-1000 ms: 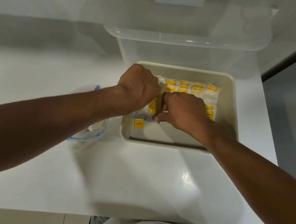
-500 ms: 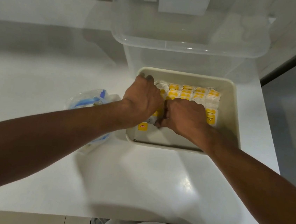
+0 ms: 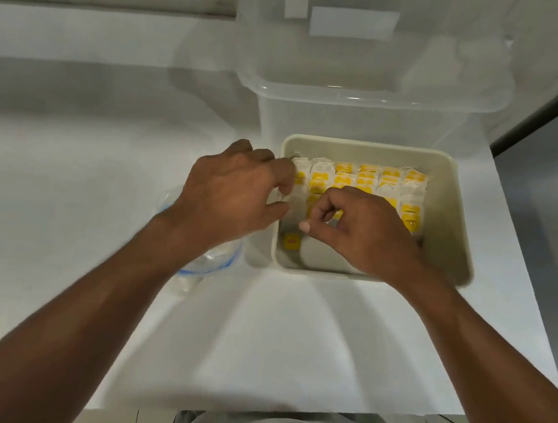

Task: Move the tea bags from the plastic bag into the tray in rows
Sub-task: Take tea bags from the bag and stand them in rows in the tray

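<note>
A beige tray (image 3: 452, 229) sits on the white counter. Tea bags (image 3: 367, 180) with yellow tags lie in rows across its far half. My right hand (image 3: 354, 231) is inside the tray, fingers curled and pinched on a tea bag at the near end of the rows. My left hand (image 3: 231, 192) hovers over the tray's left rim, fingers loosely apart, the tips touching the leftmost tea bags. One loose yellow tag (image 3: 291, 241) lies in the tray's front left corner. The plastic bag (image 3: 212, 262), clear with a blue zip, lies left of the tray, mostly hidden under my left forearm.
A large clear plastic tub (image 3: 369, 93) stands directly behind the tray. The counter's front edge (image 3: 284, 413) is near my body, and its right edge runs close past the tray. A dark gap (image 3: 557, 102) lies beyond at the right.
My left hand has slid left off the tea bags to the tray's left rim and loosened. My right hand stays on the rows, with its thumb now sticking out.
</note>
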Demonstrator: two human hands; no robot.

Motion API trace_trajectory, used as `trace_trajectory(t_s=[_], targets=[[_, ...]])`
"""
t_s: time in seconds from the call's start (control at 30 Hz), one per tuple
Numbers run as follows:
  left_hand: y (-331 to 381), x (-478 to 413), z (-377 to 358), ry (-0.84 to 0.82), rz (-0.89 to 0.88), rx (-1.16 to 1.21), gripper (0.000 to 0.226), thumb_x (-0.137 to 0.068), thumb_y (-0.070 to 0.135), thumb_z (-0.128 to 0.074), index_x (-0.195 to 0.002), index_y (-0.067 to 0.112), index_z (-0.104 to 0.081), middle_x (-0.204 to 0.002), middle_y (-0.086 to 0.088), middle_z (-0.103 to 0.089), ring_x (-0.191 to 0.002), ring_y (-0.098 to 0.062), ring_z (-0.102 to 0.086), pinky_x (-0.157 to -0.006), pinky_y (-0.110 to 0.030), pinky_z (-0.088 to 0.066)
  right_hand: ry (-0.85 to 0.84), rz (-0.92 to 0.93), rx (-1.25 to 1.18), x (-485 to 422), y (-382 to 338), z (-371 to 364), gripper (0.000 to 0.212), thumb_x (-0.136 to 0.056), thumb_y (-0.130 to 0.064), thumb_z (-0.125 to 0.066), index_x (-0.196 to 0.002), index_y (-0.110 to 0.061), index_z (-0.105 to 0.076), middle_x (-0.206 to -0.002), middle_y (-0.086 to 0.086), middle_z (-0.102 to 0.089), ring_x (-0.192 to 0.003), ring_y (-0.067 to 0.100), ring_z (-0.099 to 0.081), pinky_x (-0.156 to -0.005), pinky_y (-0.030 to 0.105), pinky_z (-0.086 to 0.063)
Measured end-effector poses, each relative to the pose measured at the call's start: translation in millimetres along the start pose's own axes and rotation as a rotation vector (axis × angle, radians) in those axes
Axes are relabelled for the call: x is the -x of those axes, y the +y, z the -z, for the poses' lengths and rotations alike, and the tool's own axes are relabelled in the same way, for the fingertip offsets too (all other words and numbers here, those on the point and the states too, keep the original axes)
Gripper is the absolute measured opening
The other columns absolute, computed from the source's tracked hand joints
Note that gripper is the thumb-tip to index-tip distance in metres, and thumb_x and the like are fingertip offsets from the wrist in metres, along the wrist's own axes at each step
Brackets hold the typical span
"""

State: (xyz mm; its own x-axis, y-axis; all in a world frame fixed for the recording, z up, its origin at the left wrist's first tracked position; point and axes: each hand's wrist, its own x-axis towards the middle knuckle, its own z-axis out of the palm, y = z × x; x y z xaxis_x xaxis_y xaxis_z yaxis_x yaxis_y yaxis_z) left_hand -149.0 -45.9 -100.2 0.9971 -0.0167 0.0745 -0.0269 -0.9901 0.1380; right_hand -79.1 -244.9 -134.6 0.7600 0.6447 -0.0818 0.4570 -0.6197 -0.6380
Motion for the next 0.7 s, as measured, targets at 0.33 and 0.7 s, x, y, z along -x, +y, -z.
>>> trace_trajectory(t_s=[0.33,0.7], targets=[[-49.7,55.2,3.5,-0.006,0.037,0.313,0.026,-0.086,0.052,-0.064,-0.108,0.040,-0.059,-0.105,0.019,-0.061,-0.098,-0.010,-0.053,-0.074,-0.031,-0.048,0.049,0.008,-0.101,9.7,-75.3,-15.9,0.013,-0.083,-0.040,-0.073,-0.085,-0.031,-0.064,-0.085,-0.014,-0.065,-0.069,-0.003,-0.058,-0.063,0.018,-0.037],[-99.4,136.1,-56.0,-0.011,0.031,0.080,0.041,-0.072,0.043,-0.078,-0.108,0.028,-0.068,-0.095,0.005,-0.069,-0.079,-0.023,-0.061,-0.053,-0.034,-0.051,-0.028,-0.109,0.165,32.6,-109.4,-135.9,0.030,-0.099,-0.036,-0.049,-0.127,-0.035,-0.061,-0.117,-0.011,-0.069,-0.100,0.014,-0.067,-0.082,0.030,-0.052]])
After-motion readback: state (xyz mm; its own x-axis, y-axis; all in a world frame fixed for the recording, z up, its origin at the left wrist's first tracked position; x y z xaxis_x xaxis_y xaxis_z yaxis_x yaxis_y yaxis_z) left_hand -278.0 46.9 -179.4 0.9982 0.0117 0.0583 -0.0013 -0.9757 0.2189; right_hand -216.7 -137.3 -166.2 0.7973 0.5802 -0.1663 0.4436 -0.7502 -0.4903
